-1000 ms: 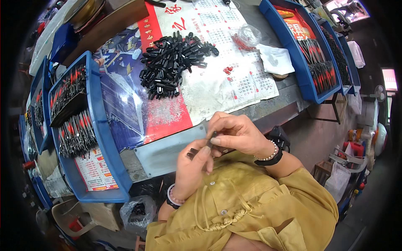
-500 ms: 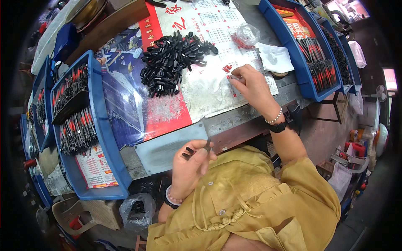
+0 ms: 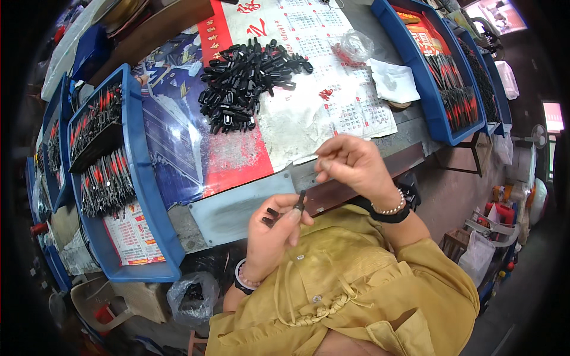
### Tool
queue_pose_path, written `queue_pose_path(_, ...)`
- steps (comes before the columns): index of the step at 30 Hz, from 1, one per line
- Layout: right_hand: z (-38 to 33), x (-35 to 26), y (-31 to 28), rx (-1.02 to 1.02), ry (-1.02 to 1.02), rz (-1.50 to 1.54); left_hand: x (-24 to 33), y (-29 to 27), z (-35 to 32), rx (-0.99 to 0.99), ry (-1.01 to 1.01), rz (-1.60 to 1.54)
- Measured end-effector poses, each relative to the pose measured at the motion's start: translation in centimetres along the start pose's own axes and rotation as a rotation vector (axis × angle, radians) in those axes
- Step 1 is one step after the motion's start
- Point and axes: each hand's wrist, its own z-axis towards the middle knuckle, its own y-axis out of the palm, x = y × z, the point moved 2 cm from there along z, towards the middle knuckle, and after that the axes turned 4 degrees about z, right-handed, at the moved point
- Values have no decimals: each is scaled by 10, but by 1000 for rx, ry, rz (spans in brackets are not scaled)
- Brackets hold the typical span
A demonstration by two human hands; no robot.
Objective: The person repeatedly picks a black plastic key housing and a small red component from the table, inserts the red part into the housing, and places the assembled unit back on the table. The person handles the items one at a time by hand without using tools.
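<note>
Far left you've got blue trays (image 3: 148, 196) w/ red-handled tools, a printed red/white sheet (image 3: 132, 234) lying in the near one. Mid tabletop: the calendar sheet (image 3: 309, 89), red band down its left edge, pile of black parts (image 3: 246, 80) on it. Your left hand (image 3: 270, 234) is curled shut round a small black piece (image 3: 300, 200), just off the tabletop edge. Right hand (image 3: 350, 163) has come back from the sheet since 0.5 s ago, fingers pinched; can't tell what's in them.

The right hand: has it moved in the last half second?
Yes. The right hand has come back from the small red pieces on the calendar sheet, toward the body and the left hand holding a black part.
</note>
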Motion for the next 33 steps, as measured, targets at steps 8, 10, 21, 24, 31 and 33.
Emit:
queue_pose_path(8,-9,7,21,-109,106,79,0,5,0,57,99,75)
queue_pose_path(10,-10,9,25,-116,133,75,-1,5,-2,77,117,81)
queue_pose_path(21,-21,13,34,-60,142,135,-1,7,-10,85,131,146)
queue_pose_path(24,-25,17,34,-63,105,172,-1,9,-12,87,136,144)
queue_pose_path(31,-30,18,35,-109,-40,193,2,12,-16,91,146,120)
queue_pose_path(33,-32,15,35,-111,-82,166,2,12,-18,102,144,157)
